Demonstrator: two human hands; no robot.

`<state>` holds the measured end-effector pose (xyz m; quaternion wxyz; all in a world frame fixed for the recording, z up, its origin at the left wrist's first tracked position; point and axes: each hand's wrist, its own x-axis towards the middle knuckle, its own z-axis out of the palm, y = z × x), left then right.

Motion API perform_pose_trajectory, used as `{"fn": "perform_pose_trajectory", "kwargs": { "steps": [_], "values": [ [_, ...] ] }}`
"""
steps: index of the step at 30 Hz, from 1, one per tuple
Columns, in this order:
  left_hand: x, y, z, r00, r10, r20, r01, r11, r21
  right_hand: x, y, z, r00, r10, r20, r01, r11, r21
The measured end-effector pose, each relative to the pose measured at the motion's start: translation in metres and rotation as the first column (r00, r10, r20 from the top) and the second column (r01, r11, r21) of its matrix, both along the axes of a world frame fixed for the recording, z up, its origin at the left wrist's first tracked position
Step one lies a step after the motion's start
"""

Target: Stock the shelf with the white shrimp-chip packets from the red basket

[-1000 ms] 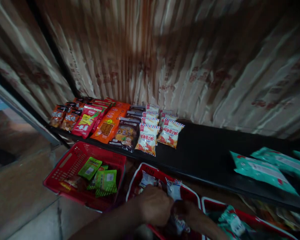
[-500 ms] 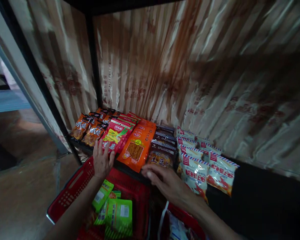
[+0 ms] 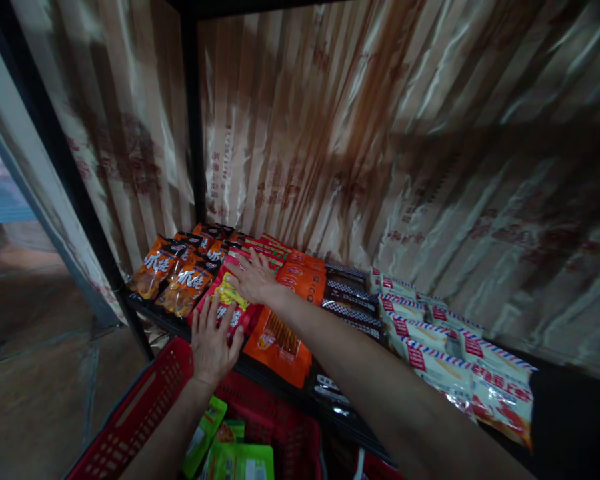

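Note:
My left hand (image 3: pixel 214 343) lies at the front lower edge of a red snack bag (image 3: pixel 253 312) on the black shelf, its fingers spread over the bag. My right hand (image 3: pixel 253 277) rests flat on the upper part of that same bag, fingers stretched out. More red bags (image 3: pixel 270 243) overlap behind it. Orange bags of stick snacks (image 3: pixel 280 333) lie just to the right, partly under my right forearm. On the left are several black-and-orange snack bags (image 3: pixel 186 283). Neither hand grips anything.
Dark brown snack bags (image 3: pixel 353 297) and white bags with striped edges (image 3: pixel 433 347) lie further right. Below the shelf edge stands a red basket (image 3: pixel 145 400) holding green packets (image 3: pixel 243 460). Foil-like sheeting (image 3: pixel 300 133) lines the back, and a black post (image 3: pixel 193 120) stands in the corner.
My right hand has moved left and up from the brown bags onto the red bag. My left hand stays at the red bag's lower edge. The view has shifted slightly.

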<state>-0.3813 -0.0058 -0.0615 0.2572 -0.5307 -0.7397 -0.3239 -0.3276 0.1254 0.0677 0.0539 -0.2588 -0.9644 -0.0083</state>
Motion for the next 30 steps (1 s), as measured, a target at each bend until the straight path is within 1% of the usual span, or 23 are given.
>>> {"fn": "perform_pose_trajectory", "kwargs": {
  "steps": [3,5,7,9,10,11,12,13,15,16,17,18,21,24,27,30],
  "values": [
    [-0.001,0.001,0.000,1.000,-0.016,0.006,0.016,1.000,-0.010,-0.009,0.014,-0.008,0.999,-0.036,0.039,0.037,0.999,-0.017],
    [-0.002,0.002,0.001,1.000,-0.017,0.010,0.017,1.000,-0.022,-0.009,0.018,-0.011,0.999,-0.029,0.035,0.030,0.999,-0.019],
    [-0.001,0.002,0.003,1.000,-0.018,0.015,0.019,0.999,-0.034,-0.004,0.018,-0.013,0.999,-0.020,-0.040,0.020,1.000,-0.008],
    [0.000,0.001,0.003,1.000,-0.019,0.024,0.020,0.999,-0.042,0.003,0.013,-0.014,0.974,-0.068,-0.215,0.066,0.998,-0.013],
    [0.000,0.001,0.004,0.999,-0.018,0.030,0.019,0.999,-0.043,0.007,0.010,-0.015,0.937,-0.123,-0.326,0.115,0.992,-0.043],
    [0.001,0.000,0.005,0.999,-0.015,0.038,0.016,0.999,-0.042,0.011,0.007,-0.017,0.881,-0.199,-0.429,0.171,0.980,-0.102],
    [0.001,0.000,0.005,0.999,-0.010,0.048,0.012,0.999,-0.039,0.014,0.004,-0.019,0.812,-0.289,-0.507,0.224,0.957,-0.187],
    [0.000,-0.001,0.006,0.998,-0.004,0.058,0.006,0.999,-0.032,0.017,0.001,-0.022,0.735,-0.385,-0.558,0.263,0.921,-0.288],
    [-0.002,-0.002,0.008,0.997,0.008,0.079,-0.007,1.000,-0.012,0.023,-0.004,-0.029,0.588,-0.541,-0.601,0.295,0.836,-0.464],
    [-0.004,-0.002,0.009,0.996,0.013,0.090,-0.012,1.000,-0.003,0.025,-0.006,-0.033,0.535,-0.587,-0.608,0.297,0.804,-0.515],
    [-0.005,-0.002,0.010,0.995,0.014,0.101,-0.014,1.000,0.003,0.028,-0.008,-0.037,0.510,-0.610,-0.606,0.305,0.787,-0.536],
    [-0.007,-0.001,0.010,0.994,0.012,0.112,-0.013,1.000,0.007,0.030,-0.009,-0.042,0.512,-0.618,-0.596,0.323,0.782,-0.533],
    [-0.008,0.002,0.010,0.990,0.001,0.142,-0.002,1.000,0.010,0.035,-0.009,-0.054,0.592,-0.608,-0.529,0.394,0.791,-0.468],
    [-0.005,0.007,0.009,0.987,0.012,0.159,-0.016,1.000,0.020,0.035,-0.006,-0.065,0.648,-0.582,-0.491,0.417,0.811,-0.410],
    [-0.002,0.012,0.010,0.984,0.045,0.174,-0.049,0.999,0.019,0.033,0.002,-0.074,0.721,-0.518,-0.459,0.409,0.854,-0.322],
    [-0.001,0.014,0.013,0.984,0.063,0.165,-0.060,0.998,-0.024,0.033,0.010,-0.082,0.829,-0.374,-0.416,0.323,0.927,-0.190]
  ]
}}
